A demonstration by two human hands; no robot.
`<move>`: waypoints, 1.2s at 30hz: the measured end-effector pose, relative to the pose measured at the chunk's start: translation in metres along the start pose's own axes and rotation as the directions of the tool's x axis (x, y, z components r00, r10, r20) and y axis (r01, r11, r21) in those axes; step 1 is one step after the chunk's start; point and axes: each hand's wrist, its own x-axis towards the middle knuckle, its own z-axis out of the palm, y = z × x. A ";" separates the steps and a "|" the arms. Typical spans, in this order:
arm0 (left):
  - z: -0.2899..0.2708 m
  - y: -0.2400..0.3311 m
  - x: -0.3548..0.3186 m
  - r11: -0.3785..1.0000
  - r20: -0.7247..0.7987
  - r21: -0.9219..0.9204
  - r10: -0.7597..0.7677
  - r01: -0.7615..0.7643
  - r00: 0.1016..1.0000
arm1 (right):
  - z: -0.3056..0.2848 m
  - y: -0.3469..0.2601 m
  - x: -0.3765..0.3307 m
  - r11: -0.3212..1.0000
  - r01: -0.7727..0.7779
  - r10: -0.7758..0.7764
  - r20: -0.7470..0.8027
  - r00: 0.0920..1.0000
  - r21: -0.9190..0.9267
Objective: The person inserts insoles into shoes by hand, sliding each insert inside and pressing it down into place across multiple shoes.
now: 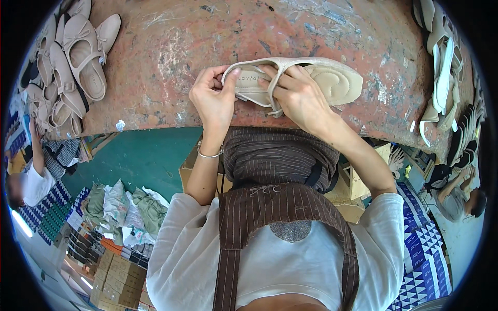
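Beige shoe (329, 78): held sideways over the middle of the work surface's near edge, its lettered insole turned up; whether it rests on the top cannot be told.
Left hand (215, 96): pinches the shoe's left end, thumb inside the rim and fingers curled outside.
Right hand (300, 93): grips the shoe at its narrow strap, bent fingers reaching into the opening; the two hands are apart but near each other.
Work surface (207, 41): reddish, scuffed and flecked with pale scraps, its near edge curving past the worker's waist.
Pale shoes (85, 57): heaped along the surface's left edge, several with bows and straps.
Shoe parts (441, 67): white and beige, bunched along the right edge.
Worker: white shirt, dark pinstriped apron (285, 207) and a bracelet (209, 154) on the left wrist.
Floor: green, with stuffed bags (124, 210) to the left and blue-and-white boxes (423, 254) to the right.
Co-workers: one person (39, 179) at far left, another (455, 199) at far right.
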 end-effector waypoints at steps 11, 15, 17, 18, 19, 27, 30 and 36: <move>0.000 0.001 0.007 1.000 0.032 -0.016 0.017 -0.017 0.999 | -0.013 -0.012 -0.004 0.978 -0.037 0.094 0.275 0.957 -0.207; -0.003 0.011 0.005 0.991 0.056 0.042 0.129 -0.131 0.990 | -0.014 -0.014 -0.027 0.952 -0.007 0.026 0.060 0.998 -0.305; -0.003 0.016 -0.005 0.995 0.129 0.078 0.045 -0.055 0.991 | -0.016 -0.004 -0.028 0.980 -0.038 0.036 -0.015 0.999 -0.194; -0.006 0.019 -0.013 0.995 0.150 0.093 0.010 -0.024 0.989 | -0.020 0.005 -0.024 0.967 -0.129 0.095 -0.158 0.983 -0.219; -0.002 0.021 -0.023 0.983 0.169 0.181 -0.045 0.014 0.985 | -0.026 0.014 -0.020 0.945 -0.216 0.121 -0.352 0.928 -0.244; 0.032 0.035 -0.109 0.679 0.325 0.297 0.589 -0.672 0.739 | -0.073 0.004 -0.027 0.833 -0.383 0.531 -0.382 0.756 0.400; 0.044 0.033 -0.111 0.532 0.554 0.303 0.576 -0.790 0.601 | -0.049 -0.048 -0.064 0.920 -0.392 0.371 -0.297 0.880 -0.014; 0.064 0.015 -0.106 0.521 0.653 0.232 0.542 -0.821 0.528 | -0.007 -0.019 -0.032 0.839 -0.473 0.391 -0.309 0.867 -0.267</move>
